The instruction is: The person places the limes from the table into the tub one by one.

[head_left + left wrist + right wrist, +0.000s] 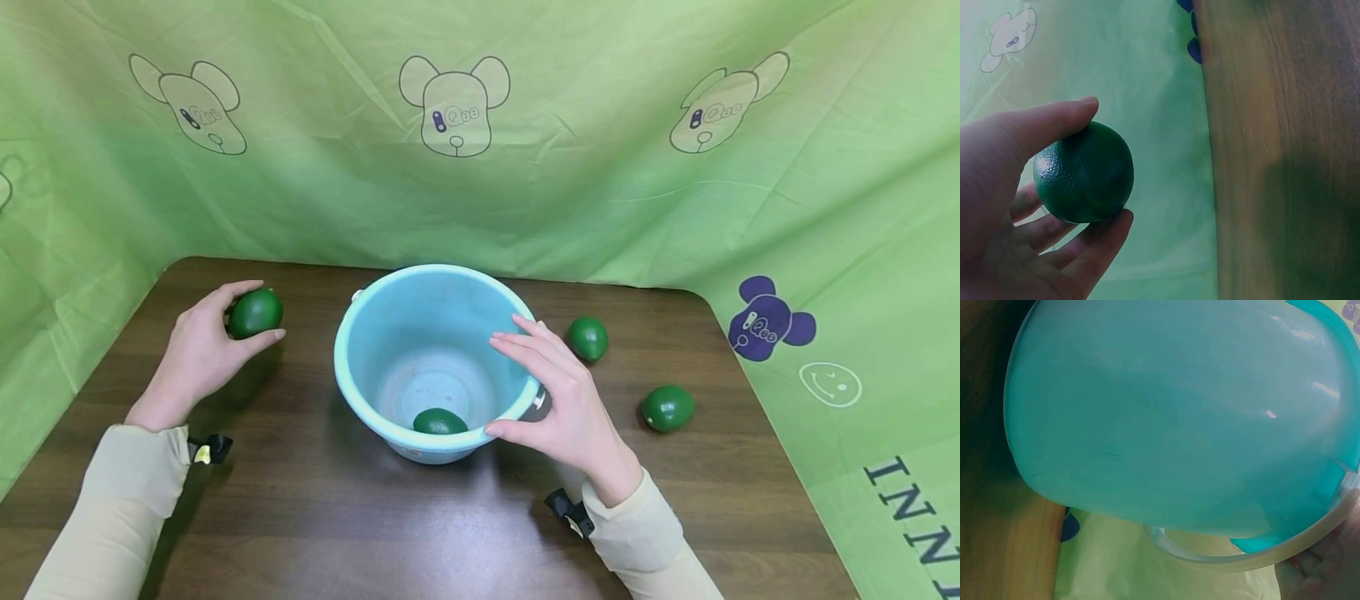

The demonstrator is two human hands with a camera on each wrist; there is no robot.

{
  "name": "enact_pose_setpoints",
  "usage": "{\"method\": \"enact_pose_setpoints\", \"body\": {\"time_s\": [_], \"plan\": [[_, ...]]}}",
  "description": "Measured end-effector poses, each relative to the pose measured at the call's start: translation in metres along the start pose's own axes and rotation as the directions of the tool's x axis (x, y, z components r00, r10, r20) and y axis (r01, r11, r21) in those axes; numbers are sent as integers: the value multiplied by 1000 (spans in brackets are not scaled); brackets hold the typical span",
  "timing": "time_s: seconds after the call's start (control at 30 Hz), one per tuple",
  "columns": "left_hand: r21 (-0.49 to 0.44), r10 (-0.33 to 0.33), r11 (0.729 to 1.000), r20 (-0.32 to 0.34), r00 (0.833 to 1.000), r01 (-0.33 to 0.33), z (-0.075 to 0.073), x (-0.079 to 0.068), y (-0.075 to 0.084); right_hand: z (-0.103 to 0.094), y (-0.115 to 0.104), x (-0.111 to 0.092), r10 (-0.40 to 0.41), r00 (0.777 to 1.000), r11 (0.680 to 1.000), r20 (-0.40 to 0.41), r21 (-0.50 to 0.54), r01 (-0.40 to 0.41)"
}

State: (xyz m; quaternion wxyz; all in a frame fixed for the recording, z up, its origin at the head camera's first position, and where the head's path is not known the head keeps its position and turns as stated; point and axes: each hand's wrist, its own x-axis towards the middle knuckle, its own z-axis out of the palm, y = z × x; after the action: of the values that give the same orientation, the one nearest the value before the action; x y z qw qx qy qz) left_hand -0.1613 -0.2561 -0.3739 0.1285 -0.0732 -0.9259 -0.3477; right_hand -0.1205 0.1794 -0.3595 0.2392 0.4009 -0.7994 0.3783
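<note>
My left hand [202,350] holds a dark green lime [256,313] above the far left of the table, thumb on one side and fingers on the other. The left wrist view shows the lime [1085,174] off the tabletop. Near the middle stands a light blue bucket [348,367], with one lime [439,422] lying inside. My right hand [562,392] holds the bucket's right rim, its thumb at the front of the rim and fingers reaching over the opening. In the right wrist view the bucket's side [1166,419] fills most of the picture; only part of the hand shows.
Two more limes lie right of the bucket, one lime [588,338] farther back and another lime [667,408] nearer the right edge. The bucket's pale handle [1247,562] hangs beside the right hand. A green printed cloth [322,183] surrounds the brown wooden table [300,517].
</note>
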Motion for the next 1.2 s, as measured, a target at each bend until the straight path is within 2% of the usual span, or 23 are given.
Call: {"method": "enact_pose_setpoints", "body": {"time_s": [1.2], "plan": [[-3,78,997,-69,995,-79,0,-3,19,0,-1,0,19,1000,1000,4,2,-19]]}}
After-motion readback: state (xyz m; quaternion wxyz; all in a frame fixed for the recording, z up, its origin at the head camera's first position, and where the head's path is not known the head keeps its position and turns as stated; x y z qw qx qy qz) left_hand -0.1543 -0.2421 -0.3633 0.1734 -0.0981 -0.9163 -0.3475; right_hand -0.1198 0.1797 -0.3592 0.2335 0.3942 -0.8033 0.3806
